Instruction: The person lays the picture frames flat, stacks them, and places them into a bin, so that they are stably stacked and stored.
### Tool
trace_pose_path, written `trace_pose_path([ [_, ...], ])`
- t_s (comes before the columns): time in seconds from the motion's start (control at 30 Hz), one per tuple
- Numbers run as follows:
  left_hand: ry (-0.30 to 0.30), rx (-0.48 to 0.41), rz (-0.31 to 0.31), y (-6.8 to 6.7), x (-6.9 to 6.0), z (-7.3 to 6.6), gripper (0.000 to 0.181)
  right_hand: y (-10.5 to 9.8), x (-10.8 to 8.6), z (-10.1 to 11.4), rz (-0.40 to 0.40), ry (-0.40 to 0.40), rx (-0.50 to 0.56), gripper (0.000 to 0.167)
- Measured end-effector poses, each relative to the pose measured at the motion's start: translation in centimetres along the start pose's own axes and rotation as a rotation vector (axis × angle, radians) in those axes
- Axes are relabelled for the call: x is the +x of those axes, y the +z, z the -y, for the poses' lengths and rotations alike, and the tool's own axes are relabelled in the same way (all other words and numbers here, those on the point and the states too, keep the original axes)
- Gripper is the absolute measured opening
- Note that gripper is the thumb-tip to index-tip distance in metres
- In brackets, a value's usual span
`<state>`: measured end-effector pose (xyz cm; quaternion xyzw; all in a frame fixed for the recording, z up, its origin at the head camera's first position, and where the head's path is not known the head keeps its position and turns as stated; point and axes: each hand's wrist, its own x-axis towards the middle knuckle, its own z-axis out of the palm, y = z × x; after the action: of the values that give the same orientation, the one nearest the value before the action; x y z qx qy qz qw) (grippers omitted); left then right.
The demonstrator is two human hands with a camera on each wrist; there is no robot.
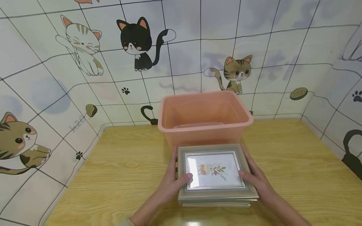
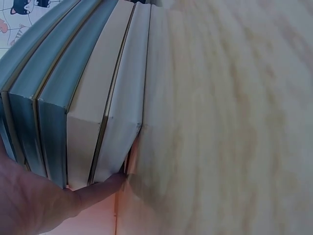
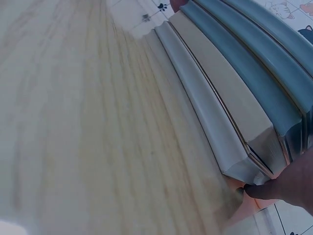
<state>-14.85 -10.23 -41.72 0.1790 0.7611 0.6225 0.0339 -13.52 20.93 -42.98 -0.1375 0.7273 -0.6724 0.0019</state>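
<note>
A stack of several picture frames (image 1: 217, 194) stands before me at the front of the wooden table. The top picture frame (image 1: 212, 171) has a silvery-gold border and a plant print under shiny glass. My left hand (image 1: 172, 182) grips the stack's left side, thumb on the top frame. On the opposite side my right hand (image 1: 260, 180) holds it the same way. In the left wrist view, blue-sided frames (image 2: 54, 117) lie over cream and white-sided frames (image 2: 90, 117), and a fingertip (image 2: 115, 182) reaches the lowest one. The right wrist view shows a fingertip (image 3: 257, 191) at the bottom edge too.
Directly behind the stack stands a pink plastic bin (image 1: 205, 133), its open top facing up. The wooden table (image 1: 127, 157) extends to both sides. Tiled walls with cat drawings (image 1: 186, 62) enclose the back and sides.
</note>
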Motion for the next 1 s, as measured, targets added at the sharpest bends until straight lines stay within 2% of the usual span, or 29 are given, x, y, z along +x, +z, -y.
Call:
trace_pose_path([
  [0.1,-0.005,-0.008,0.005,0.1,-0.1,0.0,0.104,0.0,-0.3,-0.2,-0.013,0.000,0.026,0.077],
  [0.33,-0.020,-0.038,0.061,0.7,0.1,0.3,0.101,0.1,-1.5,-0.9,-0.070,0.014,0.162,0.078],
  [0.57,-0.022,-0.089,0.016,1.3,0.2,0.5,0.100,0.2,-1.3,-0.7,-0.072,0.062,0.193,0.077],
  [0.7,-0.041,-0.080,-0.012,1.4,0.1,0.3,0.100,-0.1,-1.2,-0.6,-0.056,0.062,0.137,0.081],
  [0.83,-0.049,-0.087,-0.024,1.5,0.1,0.0,0.098,-0.3,-1.0,-0.6,-0.036,0.110,0.113,0.087],
  [1.0,-0.069,-0.084,-0.014,1.6,0.3,-0.3,0.096,-0.1,-1.0,-0.4,-0.020,0.167,0.185,0.092],
])
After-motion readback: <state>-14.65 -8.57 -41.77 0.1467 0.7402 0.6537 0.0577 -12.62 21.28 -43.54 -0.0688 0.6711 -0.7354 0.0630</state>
